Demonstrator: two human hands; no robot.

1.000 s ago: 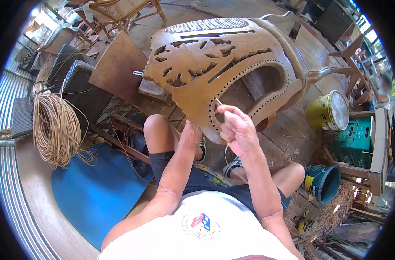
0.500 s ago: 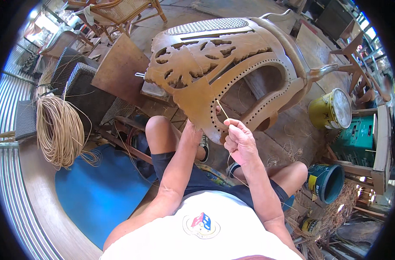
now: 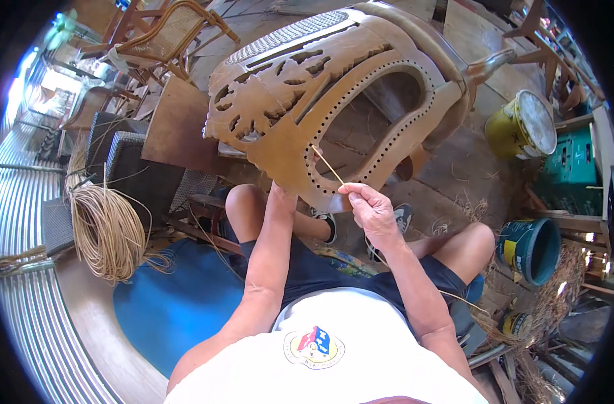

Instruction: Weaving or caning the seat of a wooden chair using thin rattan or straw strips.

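Note:
A carved brown wooden chair frame (image 3: 293, 158) lies tipped over in front of me, a row of small holes running round its curved opening. My right hand (image 3: 373, 210) is closed, pinching a thin cane strand (image 3: 328, 165) just over the near side of the opening. From those fingers the strand stretches up and left to a hole on the opening's left rim. My left hand (image 3: 285, 193) reaches behind the frame at its lower left; most of it is hidden, so its fingers cannot be read. Woven cane (image 3: 290, 37) covers a panel on the frame's far side.
A big coil of cane (image 3: 108, 232) hangs at the left, above a blue sheet (image 3: 179, 303). On the right stand a yellow bucket (image 3: 522, 124), a green crate (image 3: 569, 168) and a tipped dark bucket (image 3: 539, 249). A rattan chair (image 3: 169, 40) is at the far left.
My right hand has moved slightly down relative to the frame, and more strand shows between it and the hole. The view has shifted, so the chair frame appears further left.

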